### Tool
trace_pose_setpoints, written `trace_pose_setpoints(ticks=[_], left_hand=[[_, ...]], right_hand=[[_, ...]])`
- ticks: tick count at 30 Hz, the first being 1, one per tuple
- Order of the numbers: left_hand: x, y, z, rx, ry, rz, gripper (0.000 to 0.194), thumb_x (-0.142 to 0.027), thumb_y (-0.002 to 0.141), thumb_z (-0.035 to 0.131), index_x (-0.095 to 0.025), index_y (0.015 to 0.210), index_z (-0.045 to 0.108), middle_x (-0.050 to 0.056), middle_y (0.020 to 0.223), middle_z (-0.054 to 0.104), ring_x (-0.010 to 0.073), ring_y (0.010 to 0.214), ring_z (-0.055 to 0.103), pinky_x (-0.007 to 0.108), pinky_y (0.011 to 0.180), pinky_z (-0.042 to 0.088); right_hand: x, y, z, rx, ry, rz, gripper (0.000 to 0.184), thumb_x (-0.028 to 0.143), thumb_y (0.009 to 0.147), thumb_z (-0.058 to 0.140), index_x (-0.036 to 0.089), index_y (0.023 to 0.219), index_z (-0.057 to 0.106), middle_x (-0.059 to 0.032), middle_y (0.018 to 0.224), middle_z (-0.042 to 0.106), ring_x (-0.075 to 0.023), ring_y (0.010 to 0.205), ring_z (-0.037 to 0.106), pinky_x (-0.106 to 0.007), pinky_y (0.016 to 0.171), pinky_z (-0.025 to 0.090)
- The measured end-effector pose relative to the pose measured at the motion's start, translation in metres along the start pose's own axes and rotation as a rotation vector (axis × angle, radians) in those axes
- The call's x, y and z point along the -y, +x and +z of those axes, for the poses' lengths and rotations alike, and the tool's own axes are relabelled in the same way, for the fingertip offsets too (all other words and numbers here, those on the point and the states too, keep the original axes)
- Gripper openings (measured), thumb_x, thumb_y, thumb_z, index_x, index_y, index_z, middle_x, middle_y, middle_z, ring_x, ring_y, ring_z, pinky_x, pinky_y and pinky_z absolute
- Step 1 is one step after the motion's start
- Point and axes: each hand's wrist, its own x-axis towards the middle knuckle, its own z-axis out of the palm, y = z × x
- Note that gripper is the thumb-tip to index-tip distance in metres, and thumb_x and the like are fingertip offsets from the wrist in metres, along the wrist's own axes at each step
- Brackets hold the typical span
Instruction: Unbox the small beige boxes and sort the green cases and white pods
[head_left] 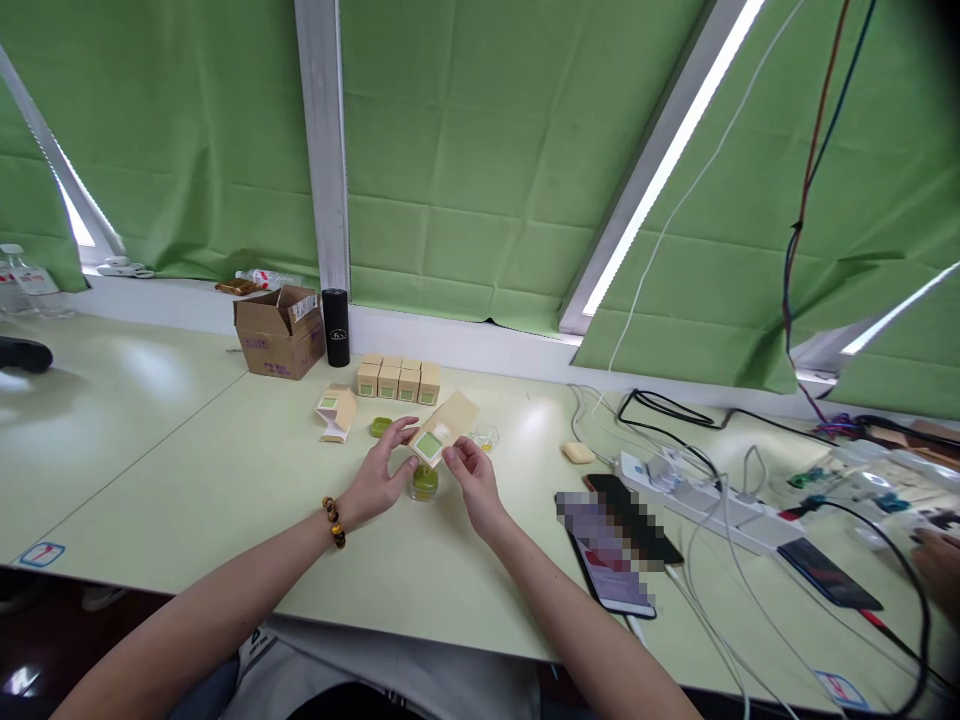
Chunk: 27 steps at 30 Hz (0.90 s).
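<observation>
Between left fingers and right fingers, tan carton

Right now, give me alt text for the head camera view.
A person's right hand holds a tan carton near a small green container on a pale table, left hand at the carton's other side. Small tan boxes stand behind.

Your bare left forearm is slanting forward and inward from the lower left, while your bare right forearm is angling in from the lower right. Your left hand is curving inward, its thumb standing apart from the index finger; your right hand is pinching between thumb and bent fingers.
</observation>
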Motion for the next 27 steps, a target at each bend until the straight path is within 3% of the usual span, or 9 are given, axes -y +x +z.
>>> trace_pose_setpoints(ticks=[17,27], left_hand=[[0.011,0.002,0.002,0.015,-0.164,-0.023,0.049,-0.038,0.099,0.061,-0.026,0.143,0.041,0.013,0.14,0.057,0.0289,0.136,0.052,0.046,0.111,0.045],[0.006,0.002,0.003,0.008,-0.192,-0.037,0.052,-0.035,0.095,0.064,-0.024,0.14,0.041,0.013,0.131,0.06,0.027,0.122,0.056,0.042,0.103,0.046]], right_hand=[[-0.01,0.001,-0.001,0.027,-0.072,-0.017,0.047,0.056,0.084,0.078,0.025,0.115,0.062,-0.0085,0.108,0.079,-0.0251,0.099,0.073,-0.043,0.097,0.054],[-0.007,-0.001,0.001,0.031,-0.09,-0.049,0.046,0.054,0.082,0.08,0.025,0.114,0.062,-0.0079,0.103,0.079,-0.0262,0.103,0.074,-0.043,0.095,0.056]])
